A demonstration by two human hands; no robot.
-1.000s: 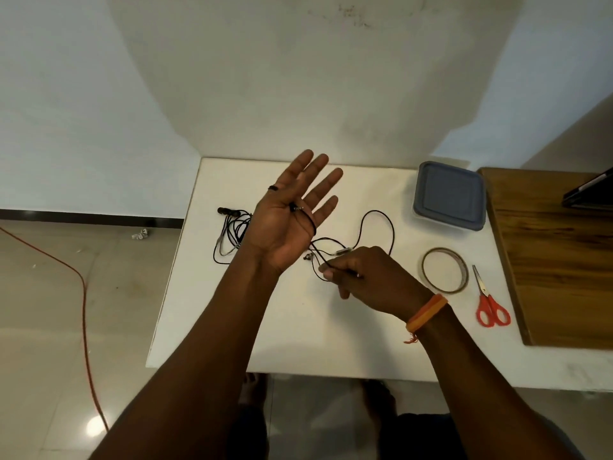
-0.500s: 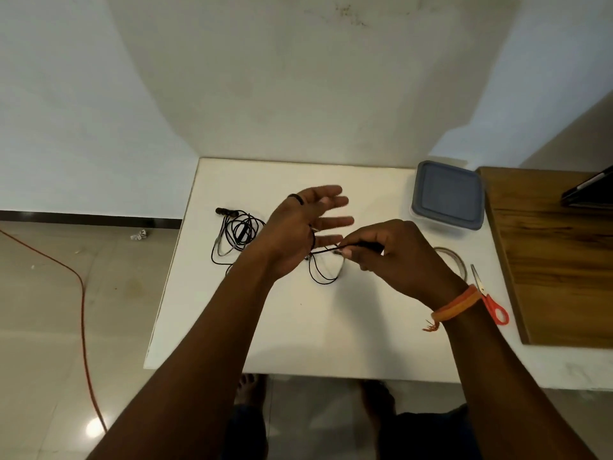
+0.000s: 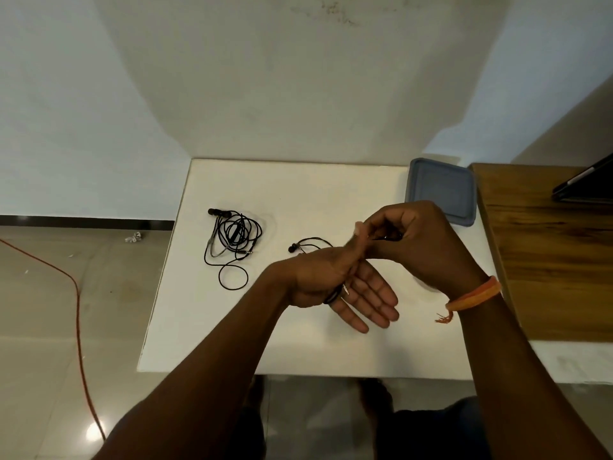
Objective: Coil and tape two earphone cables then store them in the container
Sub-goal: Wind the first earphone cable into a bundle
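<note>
Right now both hands work above the middle of the white table, w/ one earphone cable wound round the left hand. That hand sits palm-up at centre, fingers straight and spread toward 4 o'clock, thumb raised toward 1 o'clock; black strands cross the palm base and a small metal plug tip shows there. It's not clenched, just serving as a former for the wraps. A loop of the same cable w/ a black earbud trails off the back of the hand at 10 o'clock, lying on the table.

Right hand is at 1 o'clock from the left, just above its thumb, fingers curled in and pinching a stretch of the black cable between thumb and fingertips. An orange wristband w/ a frayed tail sits on that wrist.

Second earphone cable lies as a loose untaped tangle on the table at 9 o'clock, well apart from both hands, plug and mic pod visible in the heap.

Grey-blue container, lid on, stands at the table's far right edge, 1 o'clock, just beyond the right hand. Wooden table adjoins at 3 o'clock, w/ a dark flat device at its far end. Orange cord runs across the floor at 8 o'clock.
</note>
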